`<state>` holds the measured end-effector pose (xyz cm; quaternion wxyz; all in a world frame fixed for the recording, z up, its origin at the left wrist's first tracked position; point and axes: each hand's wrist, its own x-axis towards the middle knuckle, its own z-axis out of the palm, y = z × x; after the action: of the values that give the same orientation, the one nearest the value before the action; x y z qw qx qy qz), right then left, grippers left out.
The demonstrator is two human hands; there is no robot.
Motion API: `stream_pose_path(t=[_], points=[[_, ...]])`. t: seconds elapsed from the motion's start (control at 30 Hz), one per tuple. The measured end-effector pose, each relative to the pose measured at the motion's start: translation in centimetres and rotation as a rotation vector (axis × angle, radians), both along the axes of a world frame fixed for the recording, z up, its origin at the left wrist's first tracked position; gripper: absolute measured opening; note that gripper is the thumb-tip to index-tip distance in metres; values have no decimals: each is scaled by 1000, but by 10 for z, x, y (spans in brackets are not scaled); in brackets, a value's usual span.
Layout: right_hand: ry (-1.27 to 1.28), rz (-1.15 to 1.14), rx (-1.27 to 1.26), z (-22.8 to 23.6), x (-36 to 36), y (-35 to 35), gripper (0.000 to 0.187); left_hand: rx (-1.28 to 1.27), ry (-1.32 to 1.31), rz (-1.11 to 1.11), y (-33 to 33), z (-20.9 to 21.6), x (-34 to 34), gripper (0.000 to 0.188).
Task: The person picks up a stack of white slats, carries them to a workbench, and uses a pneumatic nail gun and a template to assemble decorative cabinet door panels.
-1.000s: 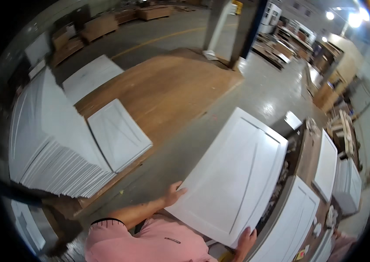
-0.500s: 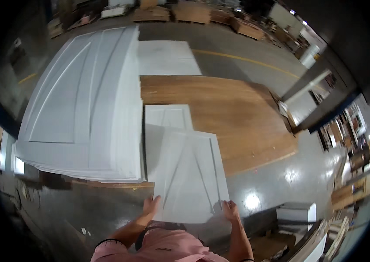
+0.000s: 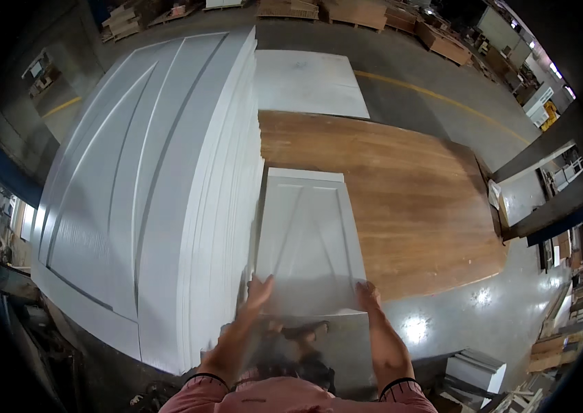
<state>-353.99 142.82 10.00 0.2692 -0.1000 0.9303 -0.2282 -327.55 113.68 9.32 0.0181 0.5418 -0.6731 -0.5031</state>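
A white door panel (image 3: 315, 241) with raised slanting trim lies almost squarely over another white panel (image 3: 305, 176), whose far edge shows just beyond it. My left hand (image 3: 259, 292) grips the upper panel's left edge near its close corner. At the opposite edge, my right hand (image 3: 368, 296) holds the same panel, fingers partly hidden under it. Both panels rest on a brown wooden board (image 3: 415, 199). Close along the left side rises a tall stack of large white door panels (image 3: 161, 186).
Behind the board lies a flat white sheet (image 3: 312, 82). A pillar (image 3: 546, 162) stands at the right. White boxy pieces (image 3: 474, 375) and wood scraps lie at the lower right. Wooden pallets (image 3: 353, 12) line the far floor, past a yellow line.
Both hands have pushed the panel forward, and it has gone from skewed to nearly lined up with the panel beneath. The whole view has shifted, with the tall stack appearing larger.
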Motion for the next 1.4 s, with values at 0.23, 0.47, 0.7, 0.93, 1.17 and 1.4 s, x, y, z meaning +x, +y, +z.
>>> stream_pose_path(t=[0.23,0.47,0.7,0.93,1.17,1.4], points=[[-197,-33,-64,0,-4,-36,67,-223,-74,-162,-30,-120,16,100],[125,161,-216,-88,35,66,39,-234,-28,-354,55,-48,35,84],[-188,-475,-259,-34,291,188,31,112,264,-974,152,-34,99,29],[311,-1185,-205,25,434,315,25,141,125,-1544,258,-13,15,41],[1128,-1997,-160,122,542,433,39,20,321,-2130,487,56,-47,43],[1005,-2274,1072,201,770,475,42,-42,1042,-2777,755,178,47,50]])
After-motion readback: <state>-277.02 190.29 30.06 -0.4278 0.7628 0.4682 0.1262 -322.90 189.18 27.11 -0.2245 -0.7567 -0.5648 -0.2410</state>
